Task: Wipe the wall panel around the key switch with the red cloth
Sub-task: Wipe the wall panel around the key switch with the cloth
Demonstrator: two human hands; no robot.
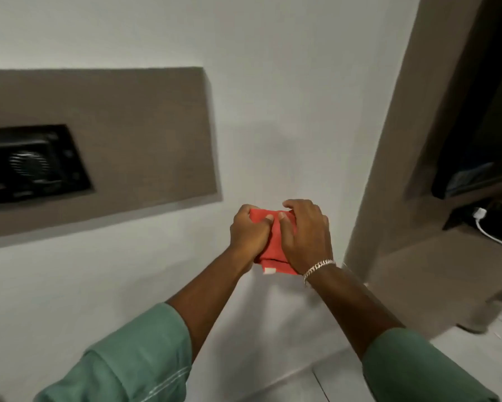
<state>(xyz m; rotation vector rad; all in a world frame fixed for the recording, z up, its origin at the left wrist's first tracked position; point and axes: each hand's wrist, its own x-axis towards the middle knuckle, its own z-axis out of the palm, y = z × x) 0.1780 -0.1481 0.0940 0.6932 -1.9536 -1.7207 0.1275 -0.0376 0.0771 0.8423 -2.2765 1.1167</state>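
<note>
A folded red cloth is held between both hands in front of the white wall. My left hand grips its left side, thumb on top. My right hand, with a silver bracelet at the wrist, clasps its right side. A small white tag hangs from the cloth's lower edge. Up and to the left, a grey-brown wall panel stands out from the wall. A black key switch plate is set into the panel's left part. Both hands are well to the right of and below the panel, not touching it.
A grey-brown door frame or cabinet side rises at the right. Behind it is a dark shelf with a white charger and cable. Pale tiled floor shows at the bottom right.
</note>
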